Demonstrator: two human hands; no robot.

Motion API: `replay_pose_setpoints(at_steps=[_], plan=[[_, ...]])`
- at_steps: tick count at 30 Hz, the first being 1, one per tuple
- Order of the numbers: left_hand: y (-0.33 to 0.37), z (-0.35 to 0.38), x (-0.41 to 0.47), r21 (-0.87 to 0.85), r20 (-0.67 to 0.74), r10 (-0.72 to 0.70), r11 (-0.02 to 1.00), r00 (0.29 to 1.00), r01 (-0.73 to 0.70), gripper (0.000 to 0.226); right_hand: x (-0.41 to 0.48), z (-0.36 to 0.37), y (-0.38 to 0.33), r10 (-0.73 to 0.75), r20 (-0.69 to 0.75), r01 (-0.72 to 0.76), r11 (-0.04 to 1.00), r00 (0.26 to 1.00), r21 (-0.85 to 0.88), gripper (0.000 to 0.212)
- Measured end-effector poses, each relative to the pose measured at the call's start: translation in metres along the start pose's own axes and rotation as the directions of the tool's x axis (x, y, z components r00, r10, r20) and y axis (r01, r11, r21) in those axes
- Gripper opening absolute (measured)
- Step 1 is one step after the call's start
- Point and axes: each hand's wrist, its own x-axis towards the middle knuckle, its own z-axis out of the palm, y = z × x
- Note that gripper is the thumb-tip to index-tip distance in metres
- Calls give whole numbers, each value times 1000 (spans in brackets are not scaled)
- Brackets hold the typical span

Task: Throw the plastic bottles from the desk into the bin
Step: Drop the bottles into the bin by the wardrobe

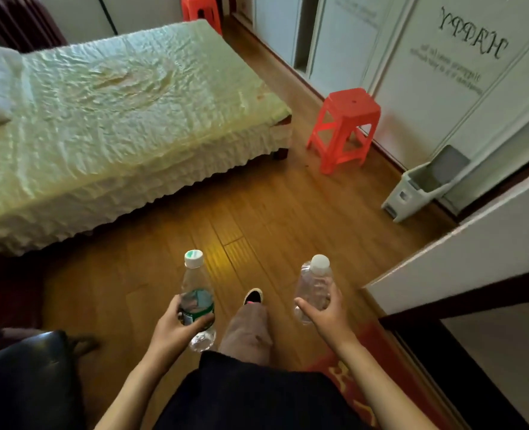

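My left hand (176,325) grips a clear plastic bottle with a green label and a green-and-white cap (196,283), held upright over the wooden floor. My right hand (325,315) holds a second clear bottle with a white cap and no label (314,282), also upright. A white-grey bin (418,187) stands against the wall at the right, its lid raised and its mouth showing. Both bottles are well short of the bin, in front of my body.
A bed with a pale green cover (111,113) fills the left. A red plastic stool (345,128) stands near the bin; another red stool (201,10) is at the far end. A white desk edge (474,243) juts in at right. A black chair (24,373) sits lower left.
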Motion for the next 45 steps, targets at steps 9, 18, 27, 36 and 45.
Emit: replay_pose_setpoints(at_steps=[9, 18, 27, 36, 45], plan=[[143, 19, 214, 79, 260, 172, 977, 950, -199, 50, 124, -22, -70, 115, -227, -94, 990, 967, 103, 64], [252, 91, 350, 157, 487, 228, 927, 843, -341, 55, 204, -64, -85, 268, -428, -176, 954, 863, 242, 62], [343, 183, 476, 219, 494, 183, 920, 850, -325, 57, 373, -143, -94, 280, -484, -160, 948, 829, 273, 65], [446, 239, 603, 309, 472, 142, 898, 870, -314, 65, 543, -245, -133, 222, -457, -122, 963, 861, 238, 70], [553, 356, 733, 317, 575, 139, 870, 806, -377, 53, 674, -318, -122, 355, -538, -223, 929, 765, 295, 75]])
